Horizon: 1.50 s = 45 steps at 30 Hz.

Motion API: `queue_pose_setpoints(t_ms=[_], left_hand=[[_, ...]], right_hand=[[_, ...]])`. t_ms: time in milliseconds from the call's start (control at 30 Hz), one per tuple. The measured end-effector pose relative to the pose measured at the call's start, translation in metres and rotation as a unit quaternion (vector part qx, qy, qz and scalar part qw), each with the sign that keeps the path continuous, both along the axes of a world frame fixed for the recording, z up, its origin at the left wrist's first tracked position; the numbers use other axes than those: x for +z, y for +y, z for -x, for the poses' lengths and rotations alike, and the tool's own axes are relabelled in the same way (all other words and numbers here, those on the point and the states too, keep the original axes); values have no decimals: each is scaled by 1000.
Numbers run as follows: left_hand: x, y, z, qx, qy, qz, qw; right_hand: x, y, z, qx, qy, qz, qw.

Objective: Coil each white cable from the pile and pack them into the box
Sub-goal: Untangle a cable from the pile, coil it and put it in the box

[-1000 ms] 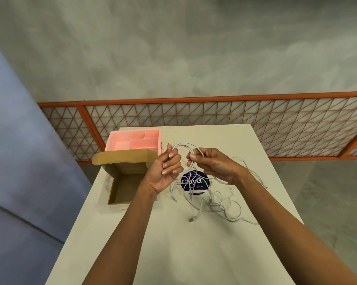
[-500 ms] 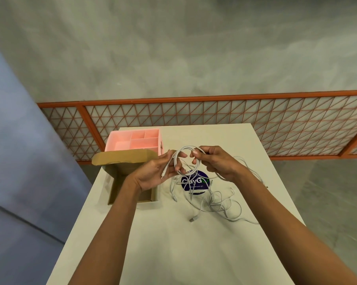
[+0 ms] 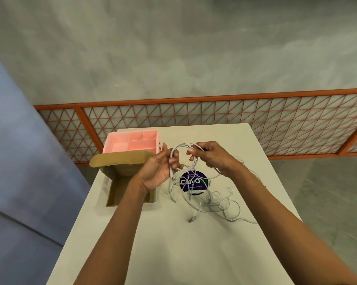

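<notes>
- Progress: the cardboard box (image 3: 130,192) stands open at 9 o'clock from the hands, and the part of its floor in view holds no cable. Judged from this, packing has not begun.
- Remaining work: the pile (image 3: 212,200) of loose white cables lies on the table (image 3: 173,243) at 5 o'clock from the hands, partly across a dark round sticker (image 3: 194,182).
- Current step: one white cable (image 3: 183,157) is held above the table as a partial coil, with loose ends trailing down toward the pile.
- Left hand (image 3: 159,169): palm turned toward the wearer, fingers curled around the coil's 9 o'clock side.
- Right hand (image 3: 210,155): thumb and fingers pinch the coil at its 1 o'clock side.
- A pink divided tray (image 3: 132,141) sits at 12 o'clock from the box.
</notes>
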State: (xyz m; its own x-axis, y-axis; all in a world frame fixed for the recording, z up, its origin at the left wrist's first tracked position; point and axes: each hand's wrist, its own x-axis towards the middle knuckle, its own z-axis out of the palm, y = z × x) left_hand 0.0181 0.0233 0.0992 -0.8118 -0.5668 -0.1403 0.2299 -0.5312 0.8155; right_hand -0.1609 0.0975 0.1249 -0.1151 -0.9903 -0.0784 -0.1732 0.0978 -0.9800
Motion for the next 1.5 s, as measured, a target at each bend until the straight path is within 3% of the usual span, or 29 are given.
queue_pose_setpoints(t_ms=[333,533,633,700,800,900,1000,1333,1500], left_hand=[[-9,6,12,115,0,13,993],[-5,-2,4,153,-15,44,987],[-2,-2,3,157,-34,68,985],[-2,1,4,141,-43,76,986],[-3,6,5,105,-62,91,988],[-4,12,6,65,-78,114,988],[-4,16,7,37,-91,125,987],[-3,26,14,-3,-98,128,987],[-5,27,15,-15,-89,115,989]], right_hand=[[-15,8,6,37,10,-19,999],[-24,12,23,117,133,-57,982],[-34,8,26,101,289,-39,951],[-38,6,25,71,342,-19,937],[-39,-1,24,-16,278,1,960],[-35,-7,23,-96,138,16,986],[-27,-13,21,-162,28,45,985],[-13,-24,12,-258,-131,84,953],[-12,-24,6,-285,-145,96,942]])
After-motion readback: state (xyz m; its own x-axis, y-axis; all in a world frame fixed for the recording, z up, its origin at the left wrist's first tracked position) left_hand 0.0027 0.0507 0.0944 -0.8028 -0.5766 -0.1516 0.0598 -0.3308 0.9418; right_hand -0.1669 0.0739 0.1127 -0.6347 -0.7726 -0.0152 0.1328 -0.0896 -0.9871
